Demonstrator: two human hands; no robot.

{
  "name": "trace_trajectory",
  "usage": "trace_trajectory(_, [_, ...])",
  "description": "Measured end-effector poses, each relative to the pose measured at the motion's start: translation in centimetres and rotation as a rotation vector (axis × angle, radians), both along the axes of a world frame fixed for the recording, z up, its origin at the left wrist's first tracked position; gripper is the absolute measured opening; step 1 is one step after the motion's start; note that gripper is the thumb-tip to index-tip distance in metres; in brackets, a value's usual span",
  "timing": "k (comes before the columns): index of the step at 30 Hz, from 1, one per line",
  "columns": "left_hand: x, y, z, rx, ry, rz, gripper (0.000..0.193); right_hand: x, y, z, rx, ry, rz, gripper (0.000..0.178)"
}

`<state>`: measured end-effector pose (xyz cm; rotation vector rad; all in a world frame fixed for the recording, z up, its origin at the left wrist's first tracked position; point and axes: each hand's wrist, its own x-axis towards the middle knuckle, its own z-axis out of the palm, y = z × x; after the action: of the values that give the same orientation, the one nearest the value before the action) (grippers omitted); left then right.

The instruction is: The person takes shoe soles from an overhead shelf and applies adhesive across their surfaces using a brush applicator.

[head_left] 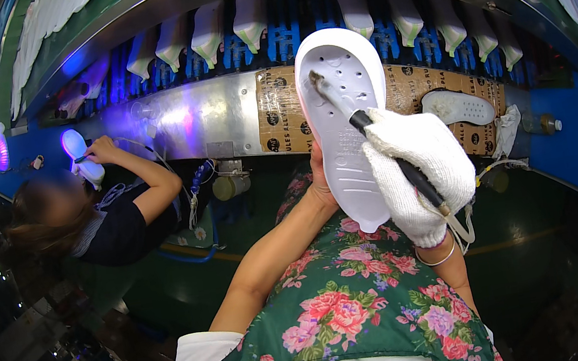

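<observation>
A white shoe sole (348, 172) with small holes near its toe end stands upright before me, its inner face toward me. My left hand (320, 174) grips its left edge from behind, most of the fingers hidden by the sole. In a white knit glove, my right hand (422, 169) is closed round the black handle of a brush (340, 99). A thin clear tube joins the handle's lower end. The brown bristle tip lies against the sole's inner face, near the holes at the top.
Printed brown cardboard (279, 108) covers part of the metal bench; another white sole (457, 106) lies on it. A bottle (541, 123) is at the right. White shoe uppers (209, 33) line a blue rack behind. At left, a co-worker's hand (103, 149) works at a sole (75, 145).
</observation>
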<state>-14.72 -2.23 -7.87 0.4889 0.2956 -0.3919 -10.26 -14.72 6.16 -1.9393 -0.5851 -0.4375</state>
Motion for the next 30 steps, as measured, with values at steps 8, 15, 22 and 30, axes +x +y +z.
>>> trace_trajectory(8, [-0.2,-0.4,-3.6,-0.357,-0.016,0.046,0.102,-0.3,0.6,0.8,0.121,0.074,0.082,0.021])
trace_trajectory(15, [-0.6,-0.5,-3.2,-0.504,-0.056,0.085,0.103,-0.2,0.7,0.3,0.026,-0.037,-0.002,0.020])
trace_trajectory(22, [0.4,0.0,-2.1,-0.355,-0.054,0.055,0.107,-0.2,0.5,-0.2,0.173,0.099,0.061,0.019])
trace_trajectory(30, [1.5,0.1,-2.3,-0.510,-0.147,0.050,0.113,-0.6,1.3,-0.8,0.109,0.071,0.126,0.026])
